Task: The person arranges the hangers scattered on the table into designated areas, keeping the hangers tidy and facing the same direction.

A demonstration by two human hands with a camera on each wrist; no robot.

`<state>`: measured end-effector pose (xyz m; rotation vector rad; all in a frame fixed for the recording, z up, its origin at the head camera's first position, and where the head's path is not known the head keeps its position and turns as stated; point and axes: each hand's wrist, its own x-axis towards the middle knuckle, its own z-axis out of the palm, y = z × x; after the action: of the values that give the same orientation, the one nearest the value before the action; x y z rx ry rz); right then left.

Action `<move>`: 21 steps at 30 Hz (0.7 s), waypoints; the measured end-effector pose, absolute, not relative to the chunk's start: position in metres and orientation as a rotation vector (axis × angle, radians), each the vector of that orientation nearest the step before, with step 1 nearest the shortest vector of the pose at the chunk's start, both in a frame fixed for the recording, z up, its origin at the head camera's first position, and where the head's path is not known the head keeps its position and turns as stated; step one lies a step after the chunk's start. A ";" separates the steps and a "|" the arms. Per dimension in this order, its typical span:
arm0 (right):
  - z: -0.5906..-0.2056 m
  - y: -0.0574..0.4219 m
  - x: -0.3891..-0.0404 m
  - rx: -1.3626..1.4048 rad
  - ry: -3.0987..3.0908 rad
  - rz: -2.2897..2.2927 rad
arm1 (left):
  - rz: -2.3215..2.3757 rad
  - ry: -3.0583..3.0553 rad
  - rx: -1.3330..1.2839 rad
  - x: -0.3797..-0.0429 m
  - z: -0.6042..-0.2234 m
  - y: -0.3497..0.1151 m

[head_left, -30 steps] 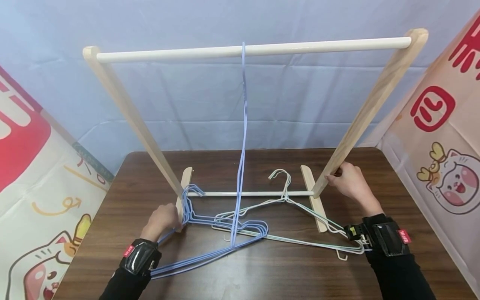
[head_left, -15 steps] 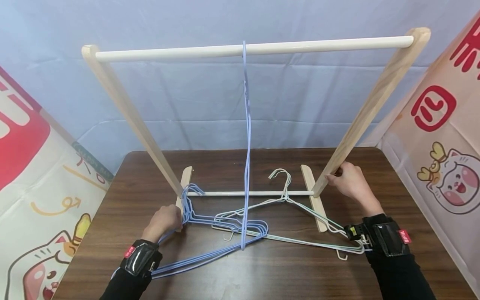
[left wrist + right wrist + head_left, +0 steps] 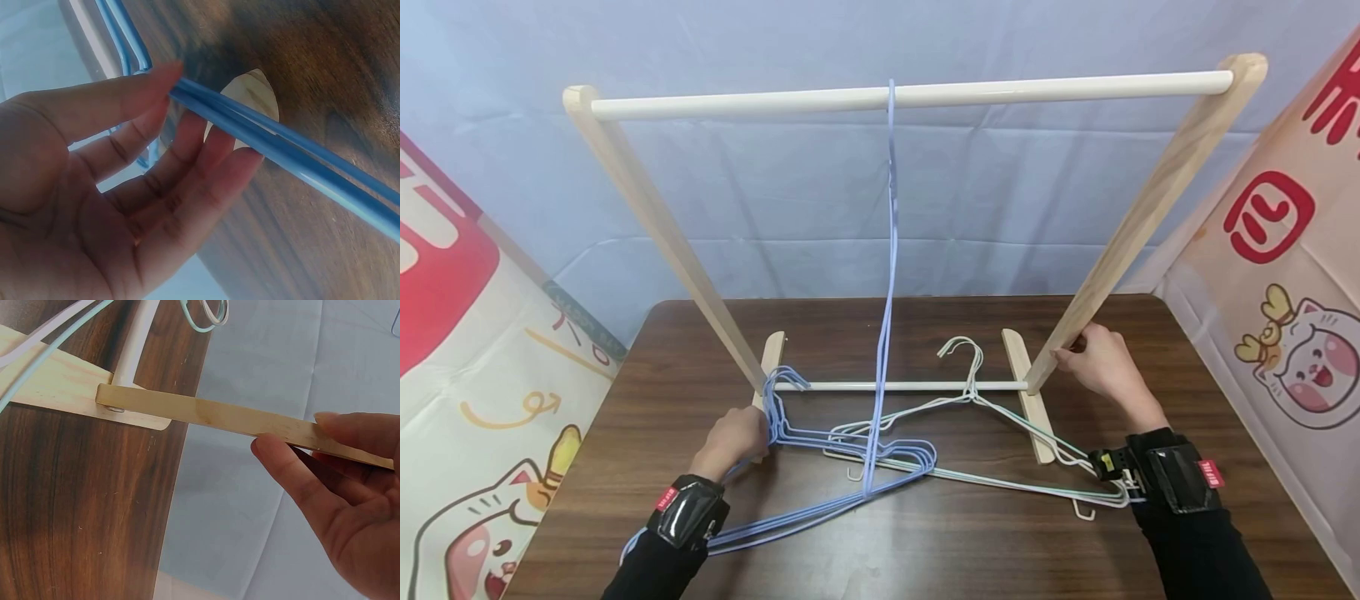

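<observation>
Several blue wire hangers (image 3: 312, 178) lie bunched at the table's left, and my left hand (image 3: 733, 437) pinches them between thumb and fingertips. Another blue hanger (image 3: 892, 192) hangs edge-on from the white top rail (image 3: 737, 102) of a wooden clothes rack. My right hand (image 3: 1101, 362) grips the rack's right upright (image 3: 1149, 217) low down, thumb on one face and fingers on the other. Between the hands rest white and pale green hangers (image 3: 972, 390), their hooks beside the lower rail.
The rack's left upright (image 3: 662, 225) leans outward above the left foot (image 3: 773, 352); the right foot (image 3: 1017, 358) lies under the pale hangers. A blue cloth (image 3: 1037, 208) hangs behind the brown table (image 3: 925, 550), with printed cloths (image 3: 1270, 350) on both sides.
The hanging blue hanger's lower end swings right, then back left. My left hand has shifted slightly right. The rack's top appears slightly higher and wider. My right hand stays on the upright.
</observation>
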<state>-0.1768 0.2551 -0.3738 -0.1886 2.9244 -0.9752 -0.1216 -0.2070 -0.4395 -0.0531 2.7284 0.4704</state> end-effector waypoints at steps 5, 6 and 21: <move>-0.374 0.254 -0.177 -0.185 2.919 -0.978 | 0.438 2.720 -0.048 -0.121 -0.437 -0.206; -0.373 0.254 -0.177 -0.183 2.919 -0.979 | 0.435 2.718 -0.047 -0.121 -0.437 -0.206; -0.373 0.254 -0.176 -0.158 2.920 -0.970 | 0.432 2.742 0.051 -0.121 -0.425 -0.211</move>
<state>-0.1762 0.2540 -0.3727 -0.1580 2.9203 -0.9703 -0.1215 -0.2113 -0.4246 0.0513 2.7419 0.4325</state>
